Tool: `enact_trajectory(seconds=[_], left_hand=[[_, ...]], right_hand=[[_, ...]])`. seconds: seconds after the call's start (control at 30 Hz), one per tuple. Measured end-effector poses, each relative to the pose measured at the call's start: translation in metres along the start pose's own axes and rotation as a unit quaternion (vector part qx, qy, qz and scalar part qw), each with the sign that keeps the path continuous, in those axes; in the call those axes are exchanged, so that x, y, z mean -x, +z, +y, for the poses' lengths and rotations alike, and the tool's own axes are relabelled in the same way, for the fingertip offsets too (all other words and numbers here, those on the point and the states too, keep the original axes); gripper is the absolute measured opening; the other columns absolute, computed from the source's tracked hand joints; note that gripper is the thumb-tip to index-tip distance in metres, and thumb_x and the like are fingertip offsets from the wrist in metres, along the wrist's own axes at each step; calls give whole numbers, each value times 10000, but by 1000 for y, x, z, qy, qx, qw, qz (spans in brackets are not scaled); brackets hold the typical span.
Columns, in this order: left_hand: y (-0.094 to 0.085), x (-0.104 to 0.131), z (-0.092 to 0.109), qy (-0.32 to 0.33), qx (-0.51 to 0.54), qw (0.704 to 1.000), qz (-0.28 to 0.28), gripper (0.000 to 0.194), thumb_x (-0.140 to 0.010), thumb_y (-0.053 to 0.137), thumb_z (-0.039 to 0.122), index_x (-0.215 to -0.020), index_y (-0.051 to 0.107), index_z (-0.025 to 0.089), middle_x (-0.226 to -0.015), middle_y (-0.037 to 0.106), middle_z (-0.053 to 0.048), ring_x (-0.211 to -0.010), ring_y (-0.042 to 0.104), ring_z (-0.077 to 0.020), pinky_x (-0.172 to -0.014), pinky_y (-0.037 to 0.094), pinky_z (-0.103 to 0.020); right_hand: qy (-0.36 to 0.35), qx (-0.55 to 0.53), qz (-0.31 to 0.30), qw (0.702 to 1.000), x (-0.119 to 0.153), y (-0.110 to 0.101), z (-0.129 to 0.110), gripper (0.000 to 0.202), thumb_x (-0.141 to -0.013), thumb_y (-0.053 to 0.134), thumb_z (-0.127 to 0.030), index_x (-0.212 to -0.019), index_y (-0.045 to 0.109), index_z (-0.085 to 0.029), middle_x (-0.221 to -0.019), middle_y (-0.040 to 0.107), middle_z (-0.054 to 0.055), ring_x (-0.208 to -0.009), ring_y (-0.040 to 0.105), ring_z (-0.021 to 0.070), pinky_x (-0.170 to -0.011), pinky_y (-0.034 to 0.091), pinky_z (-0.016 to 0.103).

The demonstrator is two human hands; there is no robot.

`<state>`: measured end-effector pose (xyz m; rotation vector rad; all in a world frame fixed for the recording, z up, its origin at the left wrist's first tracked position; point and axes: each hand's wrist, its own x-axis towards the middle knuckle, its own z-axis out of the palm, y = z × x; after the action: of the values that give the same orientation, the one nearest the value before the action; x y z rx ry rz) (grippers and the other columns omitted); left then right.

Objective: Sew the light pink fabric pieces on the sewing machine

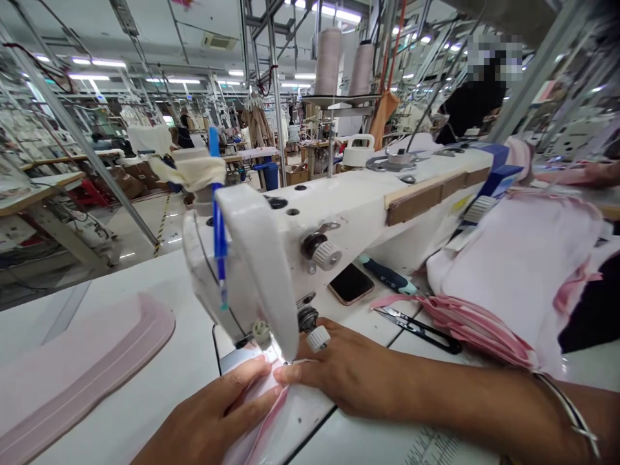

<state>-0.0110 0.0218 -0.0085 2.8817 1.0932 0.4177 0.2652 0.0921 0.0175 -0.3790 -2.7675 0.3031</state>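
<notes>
A white sewing machine (349,197) stands before me, its lit needle area close to my fingertips. My left hand (213,410) has thumb and forefinger closed on a pale pink fabric piece (268,420) just in front of the needle. From the right, my right hand (341,368) reaches in under the machine head, its thumb and fingers gripping the same fabric by the presser foot. The machine's front hides part of the right fingers. A bracelet (571,413) circles my right wrist.
At left lies a stitched pink fabric piece (92,381). On the right are a phone (352,283), a dark-handled tool (387,274), thread snips (421,328) and a stack of pink pieces (513,258). Thread cones (328,61) stand behind. A person in black (472,103) is at the back right.
</notes>
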Motion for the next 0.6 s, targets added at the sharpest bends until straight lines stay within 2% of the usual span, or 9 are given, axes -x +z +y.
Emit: enact_trajectory(seconds=[0.13,0.2,0.27,0.37,0.47,0.53,0.6], left_hand=[[-1,-2,-3,18,-13,1000,0,710,-822,620,590,-1437,387,322,-1452,471,-71,-1182,602,-265,-907,540,-321],[-6,-9,-1,21,-18,1000,13,600,-876,559,560,-1414,417,338,-1421,517,-56,-1153,626,-228,-890,538,-279],[-12,-16,2,27,-24,999,25,441,-953,459,453,-1380,458,344,-1382,563,-39,-1142,633,-178,-895,518,-226],[-20,-21,6,25,-35,999,24,399,-989,356,306,-1374,462,313,-1388,561,-23,-1178,602,-142,-941,472,-204],[-26,-22,16,-16,-44,999,26,400,-985,392,313,-1383,431,295,-1373,575,10,-1180,601,-127,-969,448,-190],[-29,-25,27,-41,-42,997,53,341,-975,427,360,-1307,479,303,-1271,648,34,-1114,646,-112,-946,478,-165],[-28,-30,38,-62,-34,995,70,206,-952,474,362,-1128,553,292,-1079,705,28,-976,695,-120,-852,552,-159]], right_hand=[[1,1,9,1000,1,3,3,356,-941,460,-87,-1271,544,-192,-1166,617,76,-1028,546,181,-1031,337,345],[2,-10,10,1000,2,4,5,341,-945,463,-98,-1263,546,-187,-1186,612,86,-1078,538,184,-1047,324,349],[2,-15,15,1000,2,5,5,344,-944,465,-98,-1267,543,-187,-1216,601,93,-1095,534,184,-1045,325,351],[4,-11,29,1000,3,6,5,344,-948,462,-95,-1267,546,-193,-1207,605,85,-1048,539,181,-1005,348,343],[1,-8,60,998,4,5,4,333,-933,446,-71,-1226,570,-172,-1098,635,78,-955,536,179,-926,383,312],[-3,-5,69,998,6,3,3,296,-912,450,-76,-1157,602,-147,-1018,639,77,-891,526,182,-874,400,300],[-8,-1,66,998,7,0,0,230,-914,459,-120,-1063,634,-133,-968,631,74,-858,519,183,-848,407,299]])
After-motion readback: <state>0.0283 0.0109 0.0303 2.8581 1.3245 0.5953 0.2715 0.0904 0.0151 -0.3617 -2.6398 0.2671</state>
